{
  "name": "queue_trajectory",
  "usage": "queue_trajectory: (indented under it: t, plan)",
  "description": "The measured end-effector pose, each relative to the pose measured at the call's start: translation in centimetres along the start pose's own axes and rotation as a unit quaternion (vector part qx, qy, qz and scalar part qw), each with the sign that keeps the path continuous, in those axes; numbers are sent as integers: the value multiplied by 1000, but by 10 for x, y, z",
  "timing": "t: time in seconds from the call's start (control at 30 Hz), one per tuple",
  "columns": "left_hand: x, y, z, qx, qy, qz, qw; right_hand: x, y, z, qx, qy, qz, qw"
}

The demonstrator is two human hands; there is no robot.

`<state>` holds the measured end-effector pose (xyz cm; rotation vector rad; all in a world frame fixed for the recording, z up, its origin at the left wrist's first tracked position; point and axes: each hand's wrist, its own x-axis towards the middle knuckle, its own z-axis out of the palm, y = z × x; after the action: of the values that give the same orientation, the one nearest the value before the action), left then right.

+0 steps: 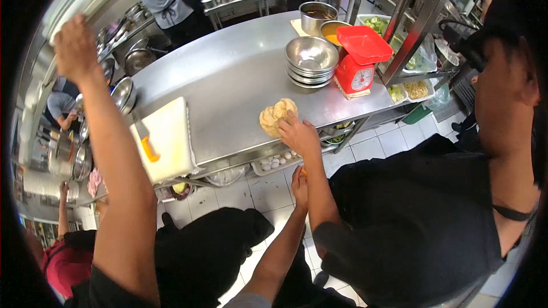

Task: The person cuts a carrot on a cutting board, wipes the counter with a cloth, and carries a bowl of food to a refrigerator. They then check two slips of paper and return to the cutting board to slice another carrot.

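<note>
Dough (272,120), lumpy and golden, is seen near the front edge of a steel counter (228,85), with a stack of bowls (311,60) and a red scale (362,77) set behind it. Its near right side is touched by the bent, loosely spread fingers of a co-worker's hand (298,136). Of the pair taken to be the wearer's own, the left hand (75,48) is raised high, beside a pale rail (108,0); whether the rail is gripped cannot be told. The right hand (298,187), below the counter's front edge, is held apart from the dough and seen next to the co-worker's forearm (322,199); an orange object (303,171) shows by its fingertips, but whether it is pinched cannot be made out.

For good handling, the dough would best be steadied by one palm and pressed with the heel of the other, so that its folds are closed rather than torn. Even, moderate pressure is called for, well back from the edge, where the piece could be dragged off. The orange-handled knife (150,149) on the white board (168,131) is best kept clear of moving elbows.
</note>
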<state>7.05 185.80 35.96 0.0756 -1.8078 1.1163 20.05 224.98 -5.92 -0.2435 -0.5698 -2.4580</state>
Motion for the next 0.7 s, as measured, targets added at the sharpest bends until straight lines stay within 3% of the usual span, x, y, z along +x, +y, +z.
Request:
queue_trajectory:
  t: [0.1, 0.13, 0.17, 0.2, 0.27, 0.33, 0.37, 0.4, 0.43, 0.5, 0.53, 0.6, 0.63, 0.67, 0.7]
  plan:
    - [24, -35, 24, 81, 84, -26, 993, -18, -36, -18, -26, -49, -4, 998]
    - [11, -21, 27, 75, 74, -3, 994, -33, -61, -24, -71, -43, -68, 994]
    - [-17, 33, 22, 12, 24, 45, 999, -49, -88, -32, -126, -23, -145, 981]
    - [-52, 99, 17, -65, -30, 93, 993, -65, -116, -38, -232, 45, -273, 932]
    - [-155, 271, -36, -277, -156, 213, 924, -87, -172, -73, -449, 230, -421, 754]
    - [-293, 445, -144, -484, -281, 351, 751, -89, -200, -109, -586, 366, -444, 571]
    - [-352, 502, -211, -557, -314, 408, 652, -86, -203, -130, -631, 403, -437, 498]
    - [-382, 516, -235, -584, -321, 436, 605, -83, -203, -146, -657, 417, -433, 455]
    - [-400, 513, -240, -589, -318, 448, 592, -81, -200, -155, -672, 423, -437, 422]
    - [-412, 484, -241, -585, -294, 441, 614, -84, -182, -159, -652, 410, -474, 427]
    - [-379, 448, -210, -567, -272, 411, 660, -92, -172, -156, -632, 401, -495, 442]
    - [-190, 310, -94, -454, -163, 297, 824, -101, -99, -101, -538, 375, -539, 529]
    - [-134, 250, -57, -408, -126, 255, 867, -114, -59, -84, -434, 343, -566, 611]
    - [-104, 201, -46, -381, -113, 227, 889, -137, -29, -80, -412, 368, -545, 631]
    - [-125, 179, -56, -388, -140, 235, 880, -179, -9, -103, -484, 408, -469, 615]
